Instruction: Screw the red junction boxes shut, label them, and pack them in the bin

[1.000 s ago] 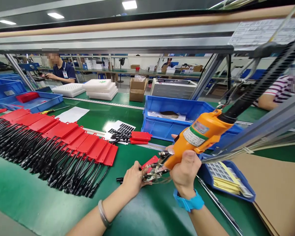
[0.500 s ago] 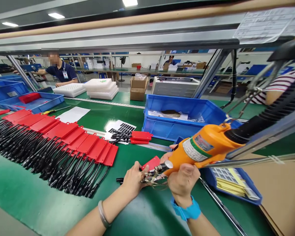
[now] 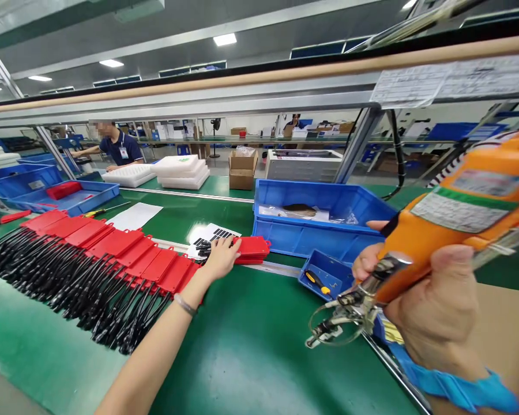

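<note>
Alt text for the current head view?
Right hand grips an orange tool; left hand is at the cabled end of a small red stack on a green workbench. Red cases with black cables lie in a row to the left.

Factory assembly hall: green workbenches (image 3: pixel 251 357), blue parts bins (image 3: pixel 303 236), ceiling lights (image 3: pixel 225 39).

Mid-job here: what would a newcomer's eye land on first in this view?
Probably the big orange tool, held in the right hand close to the camera at the right. Next, the long row of red cases at the left, black cables spilling toward the near side of the green bench. Then, mid-bench, the left hand at the left end of a small red stack.
</note>
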The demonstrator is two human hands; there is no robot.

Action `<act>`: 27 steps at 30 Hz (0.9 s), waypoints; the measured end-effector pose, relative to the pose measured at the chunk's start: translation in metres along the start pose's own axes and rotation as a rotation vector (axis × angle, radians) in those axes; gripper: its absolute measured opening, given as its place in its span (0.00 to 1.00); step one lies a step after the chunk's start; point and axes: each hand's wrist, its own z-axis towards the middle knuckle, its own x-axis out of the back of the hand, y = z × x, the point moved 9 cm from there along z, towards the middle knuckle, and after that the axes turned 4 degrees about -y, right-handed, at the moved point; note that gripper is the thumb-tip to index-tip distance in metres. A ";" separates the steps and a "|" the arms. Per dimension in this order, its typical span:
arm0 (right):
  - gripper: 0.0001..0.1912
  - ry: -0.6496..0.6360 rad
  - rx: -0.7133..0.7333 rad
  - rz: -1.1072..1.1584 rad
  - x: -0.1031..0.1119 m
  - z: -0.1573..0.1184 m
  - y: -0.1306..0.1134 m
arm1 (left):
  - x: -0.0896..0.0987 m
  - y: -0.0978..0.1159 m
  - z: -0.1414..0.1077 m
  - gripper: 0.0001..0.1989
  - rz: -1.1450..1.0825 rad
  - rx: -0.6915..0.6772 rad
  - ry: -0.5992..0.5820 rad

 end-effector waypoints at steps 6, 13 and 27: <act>0.41 0.074 -0.119 -0.011 0.005 -0.007 0.020 | -0.022 -0.018 0.035 0.21 -0.074 -0.063 -0.108; 0.26 0.042 -0.101 0.043 0.011 0.005 0.039 | 0.007 -0.046 0.036 0.34 -0.134 -0.023 -0.086; 0.28 -0.125 -0.130 -0.106 -0.022 0.028 0.073 | 0.019 -0.062 0.029 0.50 -0.231 0.009 -0.263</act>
